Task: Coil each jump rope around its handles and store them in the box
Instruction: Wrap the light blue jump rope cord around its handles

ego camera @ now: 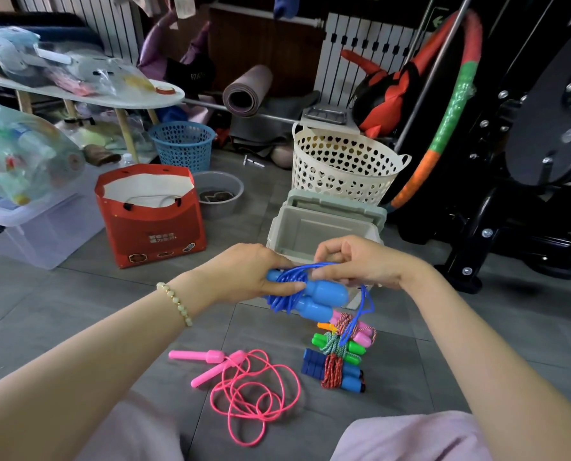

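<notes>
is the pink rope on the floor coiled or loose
Loose: the pink rope lies spread in open loops on the floor, none wound round its handles.

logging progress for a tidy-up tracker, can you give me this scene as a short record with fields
left hand: grips blue plastic jump rope handles, side by side
right hand: pinches the blue cord above the handles
pale grey plastic box: open, no rope visible inside
pink plastic jump rope: loose, uncoiled, on the grey floor
coiled rope bundles: three, beside the pink one
</notes>
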